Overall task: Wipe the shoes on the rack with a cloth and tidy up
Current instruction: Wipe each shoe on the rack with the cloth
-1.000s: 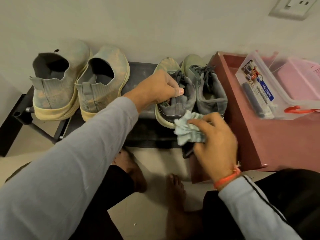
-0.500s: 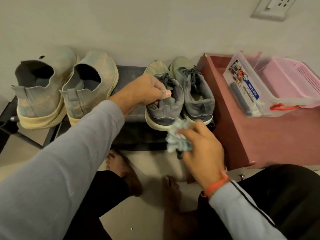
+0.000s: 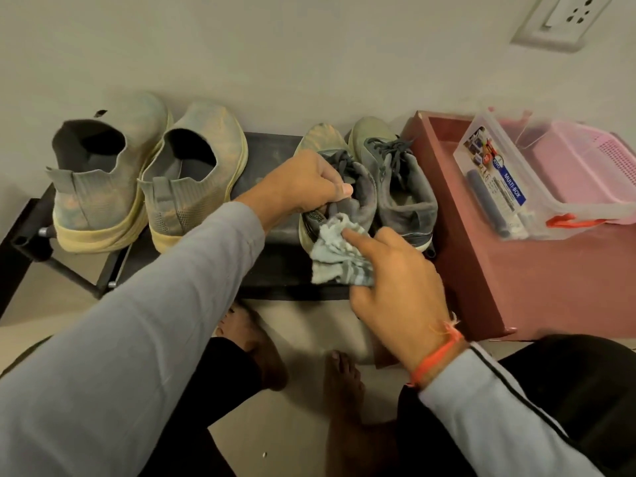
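A low black rack [image 3: 265, 166] stands against a pale wall [image 3: 275, 46], and everything here is placed from it. At the rack's left end sit two dusty grey slip-on shoes [image 3: 144, 177] with yellowed soles, heels toward the camera, side by side and touching. Right of the rack's middle stands a pair of grey lace-up sneakers; the left hand [image 3: 303, 187] has its fingers curled round the heel collar of the left sneaker [image 3: 358, 197], thumb pressed against the collar's inner edge. Just below that grip, at the rack's front edge, the right hand [image 3: 395, 287] holds a crumpled pale blue-grey cloth [image 3: 335, 253], fingers bunched round its lower part and the forefinger stretched out, pushing the cloth against the back of the same sneaker's heel. The right sneaker [image 3: 399, 187] stands untouched just beside it. An orange thread band [image 3: 437, 356] circles the right wrist. Beyond the rack's right end a dark red wooden unit [image 3: 550, 290] butts against it, carrying a clear plastic box [image 3: 509, 187] with an orange clasp and a pink basket [image 3: 592, 166] behind. Below the rack's front, bare feet [image 3: 340, 376] rest on a beige tiled floor [image 3: 292, 428]. High on the wall to the right is a white socket plate [image 3: 564, 18]
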